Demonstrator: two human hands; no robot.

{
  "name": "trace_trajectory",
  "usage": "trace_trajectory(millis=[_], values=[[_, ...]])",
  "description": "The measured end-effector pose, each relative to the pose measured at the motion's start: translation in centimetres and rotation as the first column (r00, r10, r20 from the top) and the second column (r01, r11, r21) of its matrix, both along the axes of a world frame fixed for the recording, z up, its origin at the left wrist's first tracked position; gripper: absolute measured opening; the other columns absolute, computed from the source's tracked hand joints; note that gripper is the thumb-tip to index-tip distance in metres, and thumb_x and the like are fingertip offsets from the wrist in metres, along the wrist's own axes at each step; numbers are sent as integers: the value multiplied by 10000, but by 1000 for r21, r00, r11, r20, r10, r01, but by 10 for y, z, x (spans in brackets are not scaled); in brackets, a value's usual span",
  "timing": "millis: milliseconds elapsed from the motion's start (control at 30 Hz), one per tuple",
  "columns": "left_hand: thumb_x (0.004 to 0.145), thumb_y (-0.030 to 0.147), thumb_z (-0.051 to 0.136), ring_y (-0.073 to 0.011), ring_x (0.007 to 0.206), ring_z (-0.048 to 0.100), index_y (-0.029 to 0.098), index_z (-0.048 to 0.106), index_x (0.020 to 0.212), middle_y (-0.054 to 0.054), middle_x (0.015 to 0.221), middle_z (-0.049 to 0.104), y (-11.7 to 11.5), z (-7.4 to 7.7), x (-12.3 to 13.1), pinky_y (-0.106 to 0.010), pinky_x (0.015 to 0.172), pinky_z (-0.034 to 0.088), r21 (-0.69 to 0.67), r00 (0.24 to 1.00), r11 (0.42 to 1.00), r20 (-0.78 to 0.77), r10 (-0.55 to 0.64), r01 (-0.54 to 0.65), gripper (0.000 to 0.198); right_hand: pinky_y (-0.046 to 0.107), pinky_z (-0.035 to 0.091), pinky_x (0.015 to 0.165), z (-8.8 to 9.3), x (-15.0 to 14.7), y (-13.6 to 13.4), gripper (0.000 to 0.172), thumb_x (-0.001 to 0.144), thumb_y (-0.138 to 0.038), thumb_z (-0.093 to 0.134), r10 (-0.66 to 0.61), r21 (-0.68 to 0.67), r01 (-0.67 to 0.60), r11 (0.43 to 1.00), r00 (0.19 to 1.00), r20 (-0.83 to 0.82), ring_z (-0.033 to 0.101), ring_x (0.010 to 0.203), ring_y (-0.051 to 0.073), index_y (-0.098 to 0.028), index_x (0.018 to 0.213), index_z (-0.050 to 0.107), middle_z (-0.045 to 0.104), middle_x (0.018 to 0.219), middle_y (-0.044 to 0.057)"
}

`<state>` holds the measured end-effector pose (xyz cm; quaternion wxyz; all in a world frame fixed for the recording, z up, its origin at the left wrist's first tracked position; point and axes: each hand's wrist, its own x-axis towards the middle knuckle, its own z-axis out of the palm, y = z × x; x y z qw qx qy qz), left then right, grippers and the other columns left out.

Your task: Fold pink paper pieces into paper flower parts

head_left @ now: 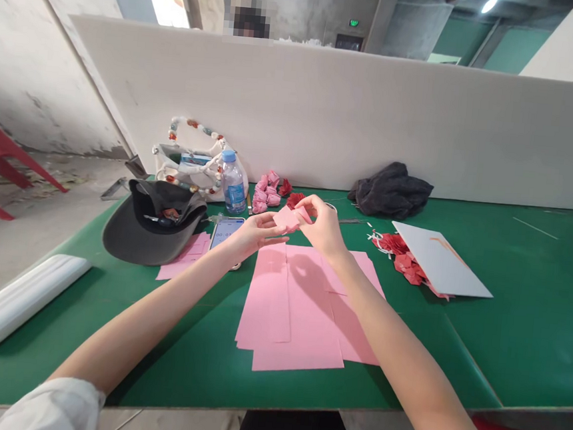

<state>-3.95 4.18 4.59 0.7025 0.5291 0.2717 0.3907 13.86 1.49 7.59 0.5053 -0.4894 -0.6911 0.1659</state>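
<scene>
Above the green table, my right hand [323, 228] and my left hand [252, 233] meet at a small folded piece of pink paper [286, 218]. The fingertips of both hands pinch it. Below my hands lie several overlapping flat pink paper sheets [298, 310]. A phone [225, 232] showing a timer is the nearest object to my left hand. A pile of folded pink paper pieces [265, 193] and red folded paper pieces [396, 248] lie farther off, the red ones partly under a grey card [438, 258].
A dark cap [152, 227], a water bottle [233, 183] and a white beaded bag [191, 163] stand at the back left. Dark cloth [391, 191] lies by a white partition [325, 111] along the far edge. A white tube [15, 302] lies at the left.
</scene>
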Motion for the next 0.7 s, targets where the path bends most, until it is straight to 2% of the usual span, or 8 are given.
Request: trace_trajectory(millis=[167, 233, 367, 467, 567, 633, 700], values=[[635, 235, 846, -207, 962, 679, 141, 623, 981, -84, 995, 707, 0, -1, 2, -378, 925, 504, 13, 997, 997, -14, 78, -78, 422, 291, 507, 733, 2, -5, -4, 90, 768, -206, 558, 83, -42, -86, 995, 995, -62, 642, 834, 175, -211, 857, 565, 668, 892, 24], [625, 242, 850, -187, 904, 684, 153, 579, 914, -51, 951, 696, -1, -2, 2, -381, 894, 517, 32, 989, 989, -10, 148, -147, 406, 277, 504, 711, 1, -7, -6, 101, 777, -225, 573, 128, -51, -132, 990, 989, -77, 638, 836, 171, -208, 876, 575, 664, 888, 22], [641, 275, 835, -171, 883, 673, 161, 530, 803, -12, 921, 670, -4, -3, 2, -379, 878, 519, 129, 965, 957, -3, 263, -261, 364, 263, 497, 690, -3, -11, -6, 93, 798, -250, 592, 141, 23, -140, 990, 988, -56, 623, 797, 156, -199, 875, 586, 661, 875, 22], [681, 296, 811, -188, 934, 661, 149, 621, 862, -42, 960, 684, -7, -1, 4, -381, 932, 492, 167, 981, 967, 3, 195, -192, 301, 279, 496, 714, -8, -13, -4, 58, 799, -197, 579, 94, 128, -94, 987, 996, 10, 606, 770, 153, -193, 856, 590, 657, 878, 28], [761, 368, 750, -216, 1016, 646, 151, 661, 945, -72, 1028, 694, -10, 5, 8, -402, 983, 470, 85, 990, 989, 86, 113, -120, 298, 298, 503, 731, -11, -13, -2, 64, 816, -177, 566, 41, 194, -48, 980, 998, 39, 599, 773, 161, -190, 866, 603, 649, 897, 45], [819, 441, 680, -235, 1049, 641, 151, 667, 962, -84, 1036, 698, -11, 7, 10, -418, 993, 469, 21, 986, 995, 140, 94, -97, 323, 306, 516, 743, -12, -13, -2, 86, 853, -262, 580, 53, 180, -52, 982, 999, 1, 616, 817, 175, -196, 892, 621, 657, 922, 57], [835, 443, 663, -239, 1066, 641, 152, 671, 986, -88, 1050, 701, -11, 8, 11, -414, 1007, 461, 3, 983, 996, 165, 86, -88, 328, 314, 533, 769, -12, -14, -2, 195, 888, -379, 562, 120, 111, -110, 988, 989, -82, 641, 882, 189, -205, 944, 630, 676, 961, 63]])
